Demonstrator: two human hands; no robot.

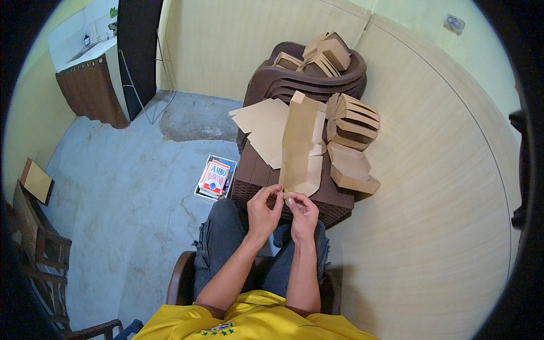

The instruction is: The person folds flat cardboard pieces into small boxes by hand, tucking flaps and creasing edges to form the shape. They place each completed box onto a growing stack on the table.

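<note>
Carton — smooth brown card, long, part-folded — mid-frame; left hand and right hand pinch its near end, fingertips close together. Slatted, weave-sided table beneath, centre of frame.

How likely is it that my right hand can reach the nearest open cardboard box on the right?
Probably yes: the open box lies ahead and right of your right hand, with nothing visible between them, though that hand is pinching the long cardboard.
</note>
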